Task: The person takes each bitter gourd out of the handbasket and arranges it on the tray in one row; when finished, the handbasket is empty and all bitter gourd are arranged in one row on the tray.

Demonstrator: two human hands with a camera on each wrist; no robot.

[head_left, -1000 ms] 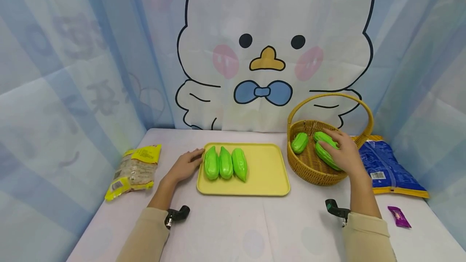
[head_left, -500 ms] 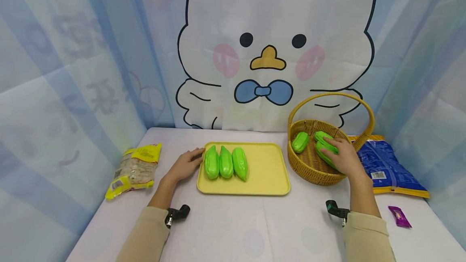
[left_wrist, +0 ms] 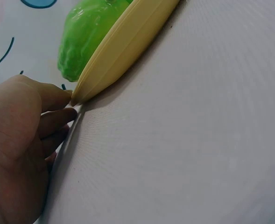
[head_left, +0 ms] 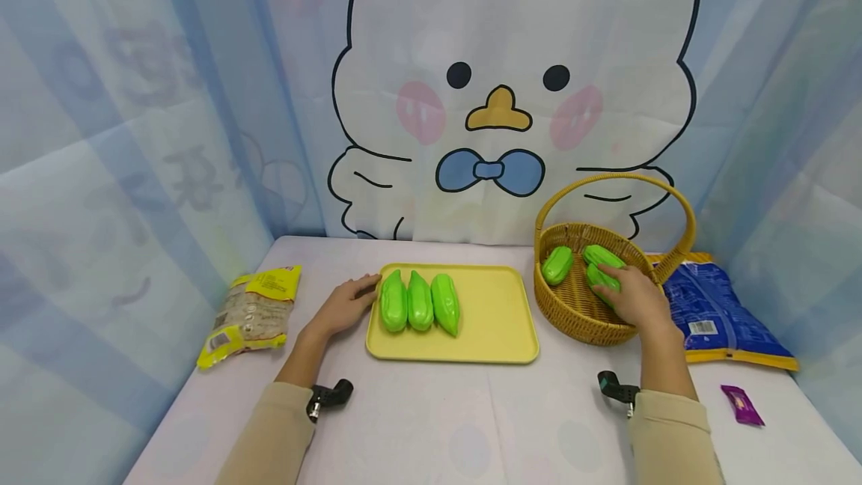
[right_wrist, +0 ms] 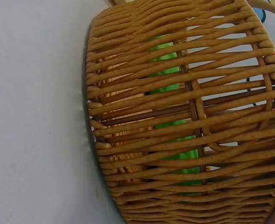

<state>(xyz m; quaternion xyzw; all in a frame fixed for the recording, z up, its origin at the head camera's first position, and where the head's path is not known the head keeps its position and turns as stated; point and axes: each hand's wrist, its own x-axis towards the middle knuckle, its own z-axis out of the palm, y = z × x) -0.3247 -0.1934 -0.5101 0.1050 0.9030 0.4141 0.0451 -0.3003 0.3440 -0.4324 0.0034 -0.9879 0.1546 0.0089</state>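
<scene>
"Green gourd (head_left: 596, 278), front one of the three in the wicker basket (head_left: 586, 329): where does it lie against the hands?"

"Right under the right hand (head_left: 640, 298), going by the head view I get. Fingers are bent over it on one side, thumb on the other, and green shows between them."

"Held tight?"

"How firmly, I can't tell from out here. My right wrist view is mostly basket weave, with green showing through the gaps."

"And its neighbours?"

"The back gourd (head_left: 601, 254) lies just beyond the fingers. The left gourd (head_left: 557, 266) sits near the basket's left wall, apart from the hand."

"What has the left hand (head_left: 343, 307) got?"

"It's well apart from the basket, resting at the left edge of the yellow tray (head_left: 498, 320). The fingers are loose, and in the left wrist view I see the thumb touching the rim."

"Anything close to it?"

"Three tray gourds (head_left: 420, 302) lie side by side at that end of the tray, just beside the fingertips. A yellow bag (head_left: 252, 313) lies farther left; a blue bag (head_left: 723, 305) is over by the basket's right side."
</scene>
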